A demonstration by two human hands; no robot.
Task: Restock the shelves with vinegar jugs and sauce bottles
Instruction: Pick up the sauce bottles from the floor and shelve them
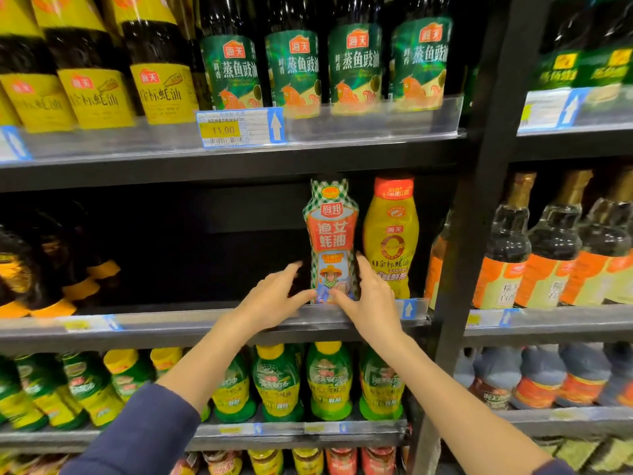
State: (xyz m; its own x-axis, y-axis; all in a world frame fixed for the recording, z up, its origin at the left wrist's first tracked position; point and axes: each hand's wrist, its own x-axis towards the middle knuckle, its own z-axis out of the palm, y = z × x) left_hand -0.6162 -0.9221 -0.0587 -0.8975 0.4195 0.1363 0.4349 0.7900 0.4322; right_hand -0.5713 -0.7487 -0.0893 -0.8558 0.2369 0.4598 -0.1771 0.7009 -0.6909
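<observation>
While the sauce bottle (pixel 330 241) stands upright at the front edge of the middle shelf (pixel 191 329), caught low down between both hands, the likeliest mishap I can judge is a topple. It is tall and narrow and is held only near its base; a careless nudge there could tip its top forward over the shelf lip, or sideways into the yellow bottle (pixel 390 234) standing just beyond the right hand's fingers (touching or merely close, I cannot tell).

The right hand (pixel 371 303) grasps the bottle's lower part; its thumb lies across the front of the label and its fingers are tucked up the far side, between this bottle and the yellow one. The left hand (pixel 274 296) is looser and spread; its thumb tip touches the bottle's lower corner, and its straight fingers reach past the side toward the back, contact unclear.

Well beyond the left hand stand dark bottles with orange bases (pixel 51 286); directly beneath the grip, green-and-yellow bottles (pixel 329 382) fill the next shelf down.
</observation>
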